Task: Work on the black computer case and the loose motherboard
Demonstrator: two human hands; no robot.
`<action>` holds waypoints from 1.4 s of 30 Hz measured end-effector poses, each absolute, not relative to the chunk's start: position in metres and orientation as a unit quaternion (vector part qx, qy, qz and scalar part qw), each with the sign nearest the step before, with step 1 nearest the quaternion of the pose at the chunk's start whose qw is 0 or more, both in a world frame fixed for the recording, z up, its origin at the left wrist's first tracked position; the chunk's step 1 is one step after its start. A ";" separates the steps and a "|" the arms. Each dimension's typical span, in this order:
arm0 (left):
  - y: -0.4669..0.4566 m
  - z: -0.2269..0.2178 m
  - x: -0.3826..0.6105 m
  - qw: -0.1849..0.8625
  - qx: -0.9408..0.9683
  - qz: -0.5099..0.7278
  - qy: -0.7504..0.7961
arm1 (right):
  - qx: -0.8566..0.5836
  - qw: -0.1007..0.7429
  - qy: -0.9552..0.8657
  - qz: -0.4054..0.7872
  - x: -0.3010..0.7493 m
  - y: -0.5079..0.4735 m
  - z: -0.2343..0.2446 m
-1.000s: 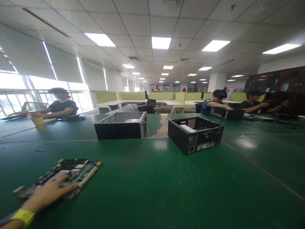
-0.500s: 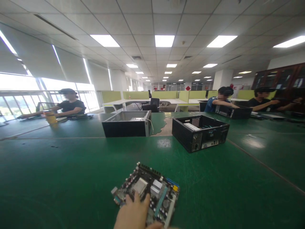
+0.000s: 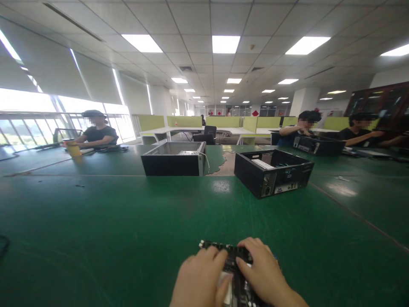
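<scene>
A computer motherboard [image 3: 234, 273] lies on the green table at the bottom middle, largely covered by both hands. My left hand [image 3: 201, 277] bends over its left part, fingertips near the dark slots along the far edge and thumb beside the pale square socket. On the other side, my right hand [image 3: 265, 270] grips the board, with its index finger over the far edge and its thumb on the slots. Whether a small part sits between the fingers I cannot make out. The near part of the board runs out of view.
An open black computer case [image 3: 275, 172] stands on the table ahead to the right, and another case [image 3: 174, 165] ahead to the left. A yellow cup [image 3: 75, 149] is at the far left by a seated person. Two more people sit at the far right near another black case [image 3: 315, 146].
My right hand has come onto the motherboard. My left hand has shifted right and its fingers have curled. The board now lies further right and lower in view, turned somewhat.
</scene>
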State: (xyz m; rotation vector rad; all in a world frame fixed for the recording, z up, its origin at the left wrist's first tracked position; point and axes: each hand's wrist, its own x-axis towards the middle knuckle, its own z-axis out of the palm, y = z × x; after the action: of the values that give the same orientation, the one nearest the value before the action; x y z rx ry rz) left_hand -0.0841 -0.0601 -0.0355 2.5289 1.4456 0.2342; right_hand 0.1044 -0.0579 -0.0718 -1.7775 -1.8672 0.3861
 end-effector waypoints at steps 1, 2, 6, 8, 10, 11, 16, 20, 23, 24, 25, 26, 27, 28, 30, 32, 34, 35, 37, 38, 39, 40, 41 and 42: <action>-0.048 -0.033 -0.088 0.093 0.854 0.096 0.503 | -0.655 0.268 -0.691 0.146 0.105 -0.058 -0.071; -0.036 -0.033 -0.092 0.083 0.848 0.108 0.512 | -0.653 0.269 -0.692 0.152 0.105 -0.057 -0.070; -0.012 -0.043 -0.102 0.103 0.852 0.088 0.506 | -0.643 0.273 -0.695 0.173 0.108 -0.053 -0.072; -0.010 -0.047 -0.103 0.098 0.852 0.069 0.510 | -0.638 0.276 -0.696 0.179 0.109 -0.051 -0.073; -0.011 -0.048 -0.104 0.085 0.851 0.057 0.515 | -0.635 0.277 -0.698 0.183 0.109 -0.050 -0.075; -0.011 -0.048 -0.104 0.081 0.851 0.053 0.515 | -0.634 0.275 -0.698 0.185 0.110 -0.049 -0.076; -0.011 -0.044 -0.106 0.075 0.853 0.047 0.515 | -0.632 0.277 -0.697 0.195 0.111 -0.047 -0.080; -0.012 -0.042 -0.107 0.073 0.849 0.045 0.521 | -0.630 0.284 -0.694 0.200 0.113 -0.045 -0.083; -0.012 -0.041 -0.106 0.069 0.850 0.050 0.519 | -0.632 0.282 -0.694 0.199 0.113 -0.044 -0.083; -0.013 -0.041 -0.106 0.065 0.850 0.049 0.521 | -0.632 0.283 -0.694 0.198 0.113 -0.043 -0.083; -0.013 -0.041 -0.106 0.061 0.848 0.047 0.524 | -0.633 0.283 -0.694 0.196 0.113 -0.043 -0.083; -0.013 -0.040 -0.105 0.057 0.848 0.043 0.526 | -0.633 0.283 -0.694 0.196 0.113 -0.043 -0.084; -0.014 -0.040 -0.105 0.055 0.847 0.040 0.527 | -0.634 0.284 -0.693 0.194 0.113 -0.043 -0.084; -0.014 -0.039 -0.105 0.054 0.846 0.037 0.528 | -0.634 0.284 -0.692 0.194 0.114 -0.044 -0.084; -0.014 -0.039 -0.104 0.053 0.845 0.035 0.530 | -0.635 0.284 -0.692 0.194 0.114 -0.044 -0.085; -0.014 -0.039 -0.105 0.052 0.844 0.037 0.532 | -0.635 0.282 -0.692 0.195 0.114 -0.044 -0.085; -0.013 -0.040 -0.105 0.053 0.843 0.039 0.533 | -0.634 0.280 -0.693 0.197 0.114 -0.044 -0.085; -0.013 -0.040 -0.106 0.053 0.843 0.038 0.534 | -0.634 0.280 -0.694 0.196 0.114 -0.044 -0.085; -0.013 -0.040 -0.106 0.053 0.842 0.035 0.536 | -0.630 0.281 -0.697 0.198 0.113 -0.044 -0.085; -0.012 -0.040 -0.106 0.052 0.842 0.035 0.536 | -0.628 0.281 -0.698 0.199 0.113 -0.044 -0.085; -0.012 -0.040 -0.106 0.051 0.842 0.037 0.536 | -0.626 0.281 -0.699 0.200 0.113 -0.044 -0.085; -0.012 -0.040 -0.106 0.050 0.841 0.039 0.537 | -0.626 0.282 -0.699 0.200 0.113 -0.044 -0.085; -0.012 -0.041 -0.106 0.050 0.841 0.041 0.538 | -0.627 0.281 -0.699 0.198 0.113 -0.044 -0.085; -0.012 -0.041 -0.106 0.049 0.840 0.043 0.539 | -0.629 0.281 -0.698 0.196 0.113 -0.044 -0.085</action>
State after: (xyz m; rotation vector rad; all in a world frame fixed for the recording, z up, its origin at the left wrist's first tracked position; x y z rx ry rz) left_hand -0.1061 -0.0120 -0.0407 2.5596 1.6408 0.1311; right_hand 0.1133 -0.0436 -0.0854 -1.6847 -1.8708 0.5260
